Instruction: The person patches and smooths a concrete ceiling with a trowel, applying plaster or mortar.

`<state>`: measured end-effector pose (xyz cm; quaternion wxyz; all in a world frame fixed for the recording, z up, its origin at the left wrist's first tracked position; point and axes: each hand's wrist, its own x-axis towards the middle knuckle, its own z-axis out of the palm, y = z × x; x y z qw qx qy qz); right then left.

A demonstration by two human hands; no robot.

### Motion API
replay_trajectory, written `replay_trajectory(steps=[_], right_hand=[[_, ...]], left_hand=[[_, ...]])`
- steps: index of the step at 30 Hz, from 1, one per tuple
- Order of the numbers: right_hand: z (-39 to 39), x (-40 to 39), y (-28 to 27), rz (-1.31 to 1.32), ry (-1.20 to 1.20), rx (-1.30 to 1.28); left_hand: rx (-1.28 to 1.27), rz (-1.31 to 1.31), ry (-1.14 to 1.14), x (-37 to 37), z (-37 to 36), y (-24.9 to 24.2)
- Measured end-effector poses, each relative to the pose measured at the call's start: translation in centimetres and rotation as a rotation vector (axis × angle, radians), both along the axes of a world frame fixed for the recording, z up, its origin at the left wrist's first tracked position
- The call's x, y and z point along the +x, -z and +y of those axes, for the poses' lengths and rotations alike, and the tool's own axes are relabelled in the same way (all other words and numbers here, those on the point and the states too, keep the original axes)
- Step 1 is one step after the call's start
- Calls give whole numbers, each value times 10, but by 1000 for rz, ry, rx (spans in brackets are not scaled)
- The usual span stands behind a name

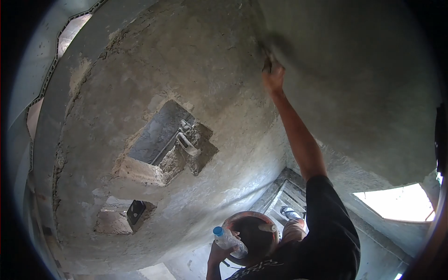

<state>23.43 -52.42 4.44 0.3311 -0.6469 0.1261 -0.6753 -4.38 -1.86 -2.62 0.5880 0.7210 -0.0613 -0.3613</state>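
Observation:
My right hand (273,74) reaches high up to the inner corner of the grey plastered walls. Its fingers are closed on a small hand tool (265,48), smeared by motion, whose tip is at the corner line. Low in view, my left hand (220,253) grips a clear plastic bottle (230,243) with a blue cap. The bottle is tilted and overlaps a round bucket (250,214) with a dark inside. A pale, short handle-like piece (268,227) shows at the bucket's right side.
A rough square recess (156,130) in the left wall holds a plastering trowel (186,143). Below it, a smaller recess (111,219) has a dark box (136,212) at its side. Bright light comes through an opening (396,201) on the right.

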Motion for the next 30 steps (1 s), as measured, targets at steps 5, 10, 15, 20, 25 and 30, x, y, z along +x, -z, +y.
replay_trajectory(steps=[5, 10, 15, 20, 25, 30], right_hand=[[-15, 21, -40, 12, 13, 144], [5, 12, -3, 131, 16, 43], [3, -13, -36, -106, -28, 169], [-11, 18, -38, 41, 2, 104], [13, -1, 4, 33, -12, -80], [0, -5, -22, -103, -8, 107]], left_hand=[[-36, -32, 18, -2, 1, -1], [-44, -9, 21, -2, -3, 0], [-55, -10, 13, -1, -1, 2], [-22, -56, 30, -1, 3, 1], [-59, 1, 7, -3, 3, 5], [-70, 9, 26, -1, 4, 4]])
